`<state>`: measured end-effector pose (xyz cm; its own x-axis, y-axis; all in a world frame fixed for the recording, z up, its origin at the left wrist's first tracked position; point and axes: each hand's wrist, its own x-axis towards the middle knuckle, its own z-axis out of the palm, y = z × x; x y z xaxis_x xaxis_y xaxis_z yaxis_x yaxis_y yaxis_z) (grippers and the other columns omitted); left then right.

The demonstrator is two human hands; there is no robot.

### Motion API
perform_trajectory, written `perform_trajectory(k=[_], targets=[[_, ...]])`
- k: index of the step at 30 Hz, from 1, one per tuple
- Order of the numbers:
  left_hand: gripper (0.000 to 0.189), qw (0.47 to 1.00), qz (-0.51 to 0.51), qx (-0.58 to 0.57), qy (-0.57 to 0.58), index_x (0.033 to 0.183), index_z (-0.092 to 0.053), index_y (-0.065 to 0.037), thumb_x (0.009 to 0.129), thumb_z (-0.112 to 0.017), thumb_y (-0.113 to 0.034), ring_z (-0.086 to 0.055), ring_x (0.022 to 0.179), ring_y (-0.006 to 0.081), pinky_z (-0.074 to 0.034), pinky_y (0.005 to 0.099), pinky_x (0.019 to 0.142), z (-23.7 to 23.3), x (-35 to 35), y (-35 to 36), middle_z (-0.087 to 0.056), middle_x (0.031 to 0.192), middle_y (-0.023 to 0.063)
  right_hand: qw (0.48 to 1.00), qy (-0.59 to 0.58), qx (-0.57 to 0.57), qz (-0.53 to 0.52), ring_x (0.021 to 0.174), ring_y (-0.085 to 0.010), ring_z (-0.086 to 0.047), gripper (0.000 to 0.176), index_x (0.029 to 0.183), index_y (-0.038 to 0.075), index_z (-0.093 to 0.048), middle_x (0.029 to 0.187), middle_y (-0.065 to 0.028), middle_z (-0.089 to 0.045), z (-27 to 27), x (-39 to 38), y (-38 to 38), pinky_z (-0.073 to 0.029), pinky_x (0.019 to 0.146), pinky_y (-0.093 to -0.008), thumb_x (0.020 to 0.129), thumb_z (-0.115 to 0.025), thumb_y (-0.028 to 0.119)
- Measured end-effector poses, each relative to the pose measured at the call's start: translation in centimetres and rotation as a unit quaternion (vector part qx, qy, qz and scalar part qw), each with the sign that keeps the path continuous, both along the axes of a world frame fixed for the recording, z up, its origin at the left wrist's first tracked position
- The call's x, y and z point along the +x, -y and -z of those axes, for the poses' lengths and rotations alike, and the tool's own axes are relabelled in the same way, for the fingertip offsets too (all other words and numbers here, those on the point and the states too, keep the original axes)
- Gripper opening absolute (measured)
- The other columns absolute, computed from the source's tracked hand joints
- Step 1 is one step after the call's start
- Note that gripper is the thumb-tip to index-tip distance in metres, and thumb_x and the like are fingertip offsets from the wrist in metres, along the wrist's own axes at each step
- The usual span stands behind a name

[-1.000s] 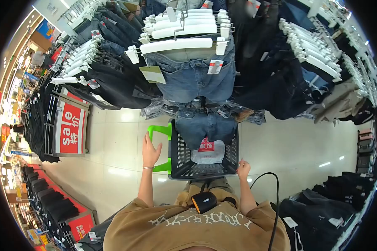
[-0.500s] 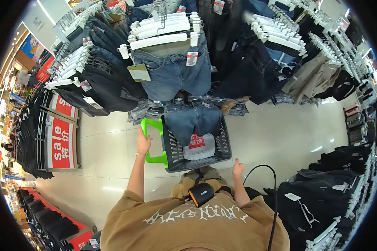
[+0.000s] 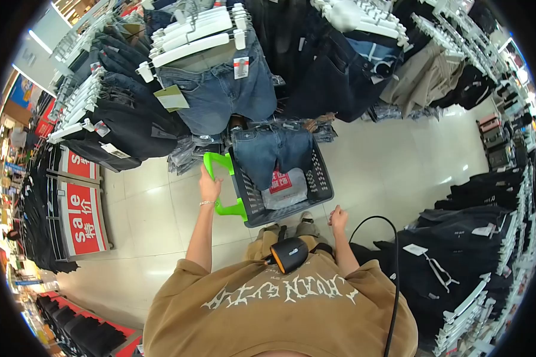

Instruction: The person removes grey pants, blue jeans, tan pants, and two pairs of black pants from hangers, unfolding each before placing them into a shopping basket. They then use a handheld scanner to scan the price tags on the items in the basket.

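My left hand (image 3: 209,183) is wrapped round the bright green handle (image 3: 234,209) of a dark grey shopping basket (image 3: 251,208). The basket hangs in front of my legs. A pair of blue jeans (image 3: 267,149) lies over its far side and hangs down inside. Below the denim, a clear plastic bag (image 3: 289,193) with red printing rests in the basket. To the right of the basket, my right hand (image 3: 338,218) hangs low with curled fingers and nothing visible in it.
Ahead, denim shorts (image 3: 214,89) and dark trousers (image 3: 333,74) hang on white hangers. A red sale sign (image 3: 84,217) stands at the left. Black clothes (image 3: 441,268) hang close on my right. A black cable (image 3: 393,256) curves past my right arm.
The basket has shifted slightly up in view with my left hand still on its handle. The racks ahead have slid left and up in view. My shoes now show below the basket.
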<state>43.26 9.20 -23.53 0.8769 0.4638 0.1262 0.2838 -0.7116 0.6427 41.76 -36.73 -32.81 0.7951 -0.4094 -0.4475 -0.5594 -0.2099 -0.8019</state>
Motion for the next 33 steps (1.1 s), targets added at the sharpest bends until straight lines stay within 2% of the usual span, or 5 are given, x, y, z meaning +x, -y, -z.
perform_trajectory(k=[6, 12, 15, 20, 33], targets=[[0.066, 0.982, -0.037, -0.185, -0.010, 0.133, -0.027, -0.001, 0.073, -0.051, 0.010, -0.067, 0.079, 0.0362, -0.053, 0.0401, 0.065, -0.6, 3.2, 4.3, -0.061, 0.097, 0.0244, 0.999, -0.003, 0.022, 0.048, 0.034, -0.0177, -0.047, 0.049, 0.067, -0.006, -0.055, 0.048, -0.0098, -0.050, -1.2, 0.7, 3.0, -0.041, 0.033, -0.0317, 0.095, -0.043, 0.032], [0.060, 0.984, -0.003, -0.180, 0.008, 0.134, -0.026, -0.003, 0.078, -0.043, 0.013, -0.069, 0.077, 0.0305, -0.057, 0.0336, 0.055, -0.2, 6.0, 8.4, -0.054, 0.113, 0.0203, 0.998, -0.032, 0.022, 0.040, 0.034, -0.0189, -0.048, 0.051, 0.070, -0.008, -0.058, 0.048, -0.0102, -0.051, -0.7, 3.1, 7.4, -0.041, 0.032, -0.0319, 0.095, -0.044, 0.034], [0.062, 0.982, -0.023, -0.186, -0.003, 0.134, -0.027, -0.002, 0.076, -0.046, 0.012, -0.069, 0.068, 0.0299, -0.056, 0.0362, 0.054, -1.1, 7.4, 11.1, -0.061, 0.099, 0.0232, 0.999, -0.031, -0.038, 0.004, 0.034, -0.0174, -0.045, 0.051, 0.065, -0.004, -0.054, 0.046, -0.0067, -0.046, 0.3, 5.8, 11.0, -0.039, 0.032, -0.0318, 0.094, -0.044, 0.036], [0.060, 0.984, -0.030, -0.176, -0.015, 0.133, -0.030, -0.003, 0.077, -0.046, 0.011, -0.069, 0.067, 0.0292, -0.056, 0.0356, 0.054, -1.6, 9.4, 15.3, -0.062, 0.097, 0.0189, 0.988, 0.019, 0.108, 0.105, 0.036, -0.0123, -0.033, 0.047, 0.055, 0.012, -0.035, 0.045, 0.0018, -0.031, -1.8, 11.0, 15.9, -0.030, 0.034, -0.0302, 0.092, -0.047, 0.038], [0.051, 0.912, -0.041, -0.409, -0.017, 0.133, -0.030, -0.009, 0.086, -0.049, 0.000, -0.068, 0.076, 0.0294, -0.059, 0.0393, 0.061, -2.6, 13.6, 25.1, -0.055, 0.104, 0.0146, 0.976, -0.035, 0.186, 0.105, 0.035, -0.0112, -0.033, 0.040, 0.063, 0.010, -0.040, 0.044, 0.0012, -0.032, -3.1, 14.5, 17.4, -0.027, 0.034, -0.0268, 0.092, -0.049, 0.036]])
